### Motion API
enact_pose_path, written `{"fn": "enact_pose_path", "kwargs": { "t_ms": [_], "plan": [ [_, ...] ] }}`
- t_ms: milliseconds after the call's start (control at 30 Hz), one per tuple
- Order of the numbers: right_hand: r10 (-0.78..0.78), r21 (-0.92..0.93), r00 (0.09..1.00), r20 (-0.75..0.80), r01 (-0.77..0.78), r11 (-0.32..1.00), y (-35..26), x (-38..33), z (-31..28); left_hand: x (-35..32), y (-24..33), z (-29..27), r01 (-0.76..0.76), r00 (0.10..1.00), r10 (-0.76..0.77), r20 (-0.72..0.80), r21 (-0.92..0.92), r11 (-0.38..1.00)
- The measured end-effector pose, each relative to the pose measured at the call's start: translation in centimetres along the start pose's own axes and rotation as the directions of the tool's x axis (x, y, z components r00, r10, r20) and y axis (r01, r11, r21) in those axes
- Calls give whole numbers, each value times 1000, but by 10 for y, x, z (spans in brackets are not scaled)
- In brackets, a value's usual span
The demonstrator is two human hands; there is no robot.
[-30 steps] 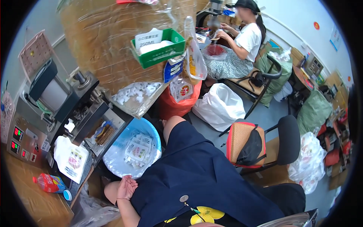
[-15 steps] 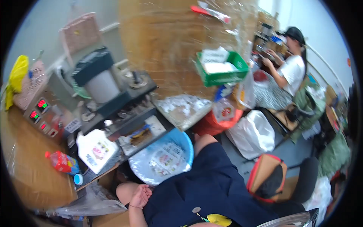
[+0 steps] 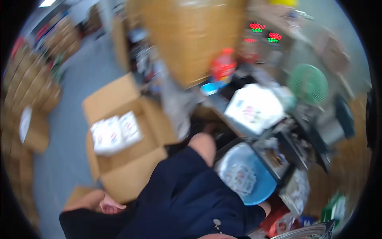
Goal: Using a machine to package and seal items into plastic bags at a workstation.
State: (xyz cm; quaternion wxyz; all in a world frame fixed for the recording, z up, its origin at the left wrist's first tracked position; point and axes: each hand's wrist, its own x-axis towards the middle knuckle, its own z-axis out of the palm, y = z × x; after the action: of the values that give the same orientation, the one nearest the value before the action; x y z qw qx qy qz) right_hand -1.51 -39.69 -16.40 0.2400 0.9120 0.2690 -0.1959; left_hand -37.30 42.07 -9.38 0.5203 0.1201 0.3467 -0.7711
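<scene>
Just swung my view onto the box, so its packs show, left hand loosely open near it, right hand unseen.

Floor grey-blue — brown cartons stacked along its left side. Open carton: white packs inside, toward its left. Bench, blurred — bears red bottle, blue lid just beside, white bag, machine farther right.
</scene>
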Motion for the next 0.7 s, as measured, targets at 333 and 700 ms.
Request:
{"fn": "enact_pose_path", "kwargs": {
  "t_ms": [333,700],
  "plan": [
    [-666,-90,746,18,664,742,-172,94,9,71,-62,52,-72,375,186,-908,171,983],
    [-681,-2,726,-98,684,730,-190,51,48,3,-172,-42,-49,494,61,-867,42,998]
  ]
}}
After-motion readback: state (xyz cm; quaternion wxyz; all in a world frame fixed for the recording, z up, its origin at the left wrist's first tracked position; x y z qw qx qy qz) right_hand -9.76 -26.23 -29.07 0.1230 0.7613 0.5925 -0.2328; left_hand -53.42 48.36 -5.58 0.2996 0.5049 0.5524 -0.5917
